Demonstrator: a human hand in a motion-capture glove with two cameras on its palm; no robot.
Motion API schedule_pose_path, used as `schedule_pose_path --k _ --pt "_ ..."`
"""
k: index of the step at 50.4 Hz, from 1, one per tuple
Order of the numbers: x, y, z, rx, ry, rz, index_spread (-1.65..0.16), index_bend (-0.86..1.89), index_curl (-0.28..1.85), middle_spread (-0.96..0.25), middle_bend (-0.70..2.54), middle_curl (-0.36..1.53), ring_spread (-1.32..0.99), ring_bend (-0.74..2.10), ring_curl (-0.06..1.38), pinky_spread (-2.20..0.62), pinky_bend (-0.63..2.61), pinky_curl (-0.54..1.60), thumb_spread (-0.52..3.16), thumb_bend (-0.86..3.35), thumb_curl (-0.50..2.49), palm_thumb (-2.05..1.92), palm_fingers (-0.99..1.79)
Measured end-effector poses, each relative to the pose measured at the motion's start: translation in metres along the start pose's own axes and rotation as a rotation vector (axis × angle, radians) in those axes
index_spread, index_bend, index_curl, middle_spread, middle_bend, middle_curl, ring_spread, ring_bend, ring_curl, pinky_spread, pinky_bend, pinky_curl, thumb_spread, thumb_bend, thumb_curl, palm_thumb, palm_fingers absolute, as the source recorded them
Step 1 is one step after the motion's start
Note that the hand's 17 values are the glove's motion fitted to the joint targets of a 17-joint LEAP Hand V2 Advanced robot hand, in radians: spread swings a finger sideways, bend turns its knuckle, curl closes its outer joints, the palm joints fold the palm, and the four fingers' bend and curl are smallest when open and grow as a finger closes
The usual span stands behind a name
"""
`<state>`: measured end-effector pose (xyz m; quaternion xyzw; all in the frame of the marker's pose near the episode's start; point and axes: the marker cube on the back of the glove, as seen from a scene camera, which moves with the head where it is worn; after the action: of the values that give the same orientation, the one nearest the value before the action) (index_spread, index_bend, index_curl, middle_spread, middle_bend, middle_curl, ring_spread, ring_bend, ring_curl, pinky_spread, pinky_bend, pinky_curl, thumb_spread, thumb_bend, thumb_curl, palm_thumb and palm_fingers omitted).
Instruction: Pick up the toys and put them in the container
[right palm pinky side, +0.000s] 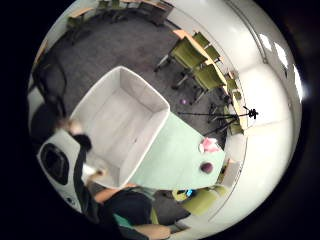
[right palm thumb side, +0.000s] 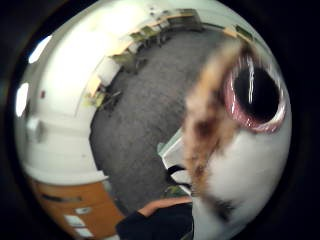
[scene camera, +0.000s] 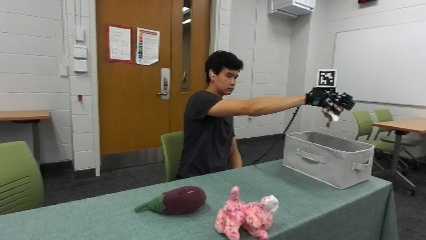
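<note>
The long table with a pale green cloth (scene camera: 319, 200) carries a grey fabric bin, rectangular with side handles (scene camera: 327, 157), at its far end. The little-finger palm view looks straight down into the bin, which appears to hold nothing yet. High above it, the black-gloved right hand (scene camera: 331, 100) has its fingers curled round a small furry toy in white and tan patches with a big glossy eye (right palm thumb side: 235, 140), which hangs over the bin. Near the opposite end of the tabletop lie a pink-and-white plush animal (scene camera: 245, 216) and, just beside it, a purple stuffed eggplant with a green stem (scene camera: 174, 200). By my reading, the first toy awaits release; two remain.
</note>
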<state>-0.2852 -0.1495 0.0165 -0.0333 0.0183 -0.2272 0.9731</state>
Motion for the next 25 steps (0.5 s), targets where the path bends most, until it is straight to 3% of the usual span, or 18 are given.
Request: schedule_pose_path --k 3,4,5,7,11,17,20,25 --pt "0.005 -0.001 0.009 -0.085 0.056 0.111 -0.35 0.19 0.78 -0.36 0.90 0.57 -0.39 1.21 0.48 -0.46 0.96 0.42 0.64 0.06 0.94 0.47 0.90" --pt "0.005 -0.001 0.010 -0.092 0.051 0.122 -0.31 -0.09 0.71 -0.31 0.66 0.50 -0.37 1.10 0.45 -0.40 1.15 0.49 0.80 -0.10 0.82 0.22 0.18" --pt "0.005 -0.001 0.010 -0.092 0.039 0.128 -0.28 -0.07 0.76 -0.23 0.55 0.51 -0.29 0.99 0.48 -0.35 1.31 0.59 0.80 -0.17 0.78 0.08 -0.29" --pt "0.006 0.001 0.008 -0.083 0.031 0.119 -0.26 -0.07 0.69 -0.15 0.46 0.47 -0.22 0.83 0.45 -0.27 1.40 0.59 0.82 -0.16 0.72 -0.03 -0.48" --pt "0.012 0.012 0.000 -0.041 0.070 -0.034 -0.23 -0.06 0.49 -0.06 0.36 0.40 -0.14 0.57 0.31 -0.16 1.33 0.51 0.85 -0.13 0.63 -0.12 -0.47" --pt "-0.058 0.034 -0.033 -0.023 -0.069 0.003 -0.20 0.01 0.39 -0.01 0.26 0.37 -0.08 0.41 0.23 -0.08 1.16 0.45 0.88 -0.12 0.53 -0.14 -0.42" --pt "-0.037 0.049 -0.041 -0.007 -0.047 -0.040 -0.20 0.04 0.35 -0.01 0.22 0.36 -0.06 0.36 0.22 -0.06 1.10 0.42 0.89 -0.12 0.48 -0.15 -0.38" --pt "0.011 0.076 -0.053 0.007 -0.031 0.054 -0.19 0.05 0.30 -0.01 0.20 0.36 -0.05 0.28 0.22 -0.04 1.01 0.38 0.90 -0.12 0.42 -0.15 -0.31"
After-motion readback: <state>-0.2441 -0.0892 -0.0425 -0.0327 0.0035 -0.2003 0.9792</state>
